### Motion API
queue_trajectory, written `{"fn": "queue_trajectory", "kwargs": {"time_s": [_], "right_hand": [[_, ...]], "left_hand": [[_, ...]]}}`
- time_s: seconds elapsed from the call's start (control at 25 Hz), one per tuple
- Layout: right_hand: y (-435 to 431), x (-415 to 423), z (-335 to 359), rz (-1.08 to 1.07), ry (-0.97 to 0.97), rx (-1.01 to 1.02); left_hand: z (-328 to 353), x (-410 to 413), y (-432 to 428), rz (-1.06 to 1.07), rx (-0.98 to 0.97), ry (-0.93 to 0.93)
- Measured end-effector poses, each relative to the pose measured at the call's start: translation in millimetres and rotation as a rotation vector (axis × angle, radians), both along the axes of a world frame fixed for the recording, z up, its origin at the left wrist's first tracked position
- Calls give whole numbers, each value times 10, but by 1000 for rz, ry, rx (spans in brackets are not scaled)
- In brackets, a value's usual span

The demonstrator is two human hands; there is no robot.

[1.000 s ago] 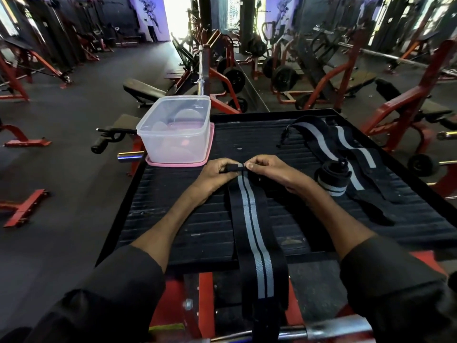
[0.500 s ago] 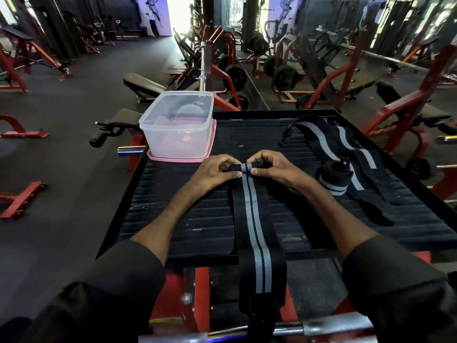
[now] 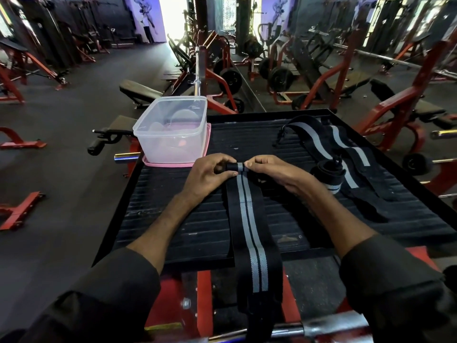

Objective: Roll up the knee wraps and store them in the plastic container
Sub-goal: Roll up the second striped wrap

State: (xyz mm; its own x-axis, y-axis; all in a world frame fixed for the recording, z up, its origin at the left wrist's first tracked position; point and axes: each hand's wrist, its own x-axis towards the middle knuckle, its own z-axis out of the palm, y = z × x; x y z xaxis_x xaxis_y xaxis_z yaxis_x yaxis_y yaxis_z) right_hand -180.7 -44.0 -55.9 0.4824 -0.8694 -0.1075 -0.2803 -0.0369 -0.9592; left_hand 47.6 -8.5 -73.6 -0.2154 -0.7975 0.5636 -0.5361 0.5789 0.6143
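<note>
Black elastic with twin grey stripes, the knee wrap [image 3: 249,231] lies along the ribbed platform [image 3: 178,219] and hangs off its near edge. At its far tip the left hand [image 3: 206,175] and the right hand [image 3: 270,170] each pinch an end of the small starting roll. I'd say hold that core tight, with edges square and stripes lined up, rolling toward the body. One finished roll [image 3: 327,175] sits to the right. The clear plastic container [image 3: 170,134] stands just beyond the left hand.

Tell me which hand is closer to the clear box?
Left. The left hand is by the near corner of the box; the right hand is farther right, past the knee wrap.
</note>
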Motion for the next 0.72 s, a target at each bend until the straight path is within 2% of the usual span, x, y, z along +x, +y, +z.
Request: {"fn": "queue_trajectory", "kwargs": {"time_s": [0.2, 0.52, 0.6, 0.72], "right_hand": [[29, 14, -19, 21, -76, -191], [35, 25, -24, 35, -77, -365], [63, 36, -4, 32, -105, -301], [95, 3, 83, 16, -224, -10]], "left_hand": [[57, -1, -32, -156, 454, 63], [87, 38, -15, -179, 594, 100], [68, 34, 5, -176, 550, 131], [72, 13, 57, -153, 463, 164]]}}
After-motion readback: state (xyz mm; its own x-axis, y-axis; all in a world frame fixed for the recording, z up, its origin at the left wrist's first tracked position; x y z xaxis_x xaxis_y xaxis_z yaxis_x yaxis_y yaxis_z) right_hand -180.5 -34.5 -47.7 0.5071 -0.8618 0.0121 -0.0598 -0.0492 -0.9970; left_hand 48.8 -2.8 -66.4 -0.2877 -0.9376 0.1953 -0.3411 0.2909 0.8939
